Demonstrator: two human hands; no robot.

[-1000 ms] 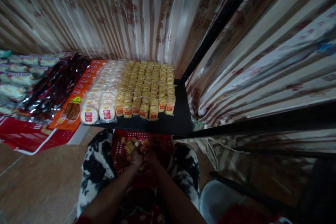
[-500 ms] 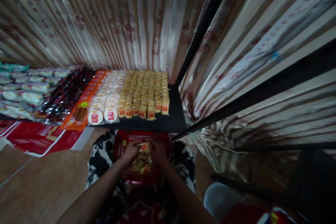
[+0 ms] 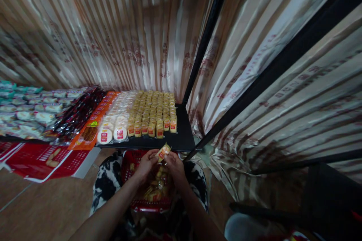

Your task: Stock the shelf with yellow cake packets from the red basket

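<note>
Between my two hands is a small snack packet (image 3: 163,152), yellowish with a red and orange label. My left hand (image 3: 147,163) pinches its left side, and my right hand (image 3: 174,165) grips its right side. Both hands are above a red plastic basket (image 3: 151,208) on my lap, which holds more loose yellow packets (image 3: 157,186). Just beyond, rows of matching yellow packets (image 3: 152,128) stand on a black shelf (image 3: 181,137). Left of those rows are stacks of round white wrapped crackers (image 3: 120,133).
Farther left on the shelf lie an orange snack bag (image 3: 89,132), dark shiny packets (image 3: 76,115) and white-and-green packets (image 3: 25,107). A red and white bag (image 3: 45,160) hangs below the shelf. Black frame poles (image 3: 206,41) and a striped curtain (image 3: 135,34) stand behind. A whitish round object (image 3: 243,228) is at lower right.
Both hands have lifted the packet up out of the basket toward the shelf edge, tilting it. The view has shifted a little, so the shelf appears lower.
</note>
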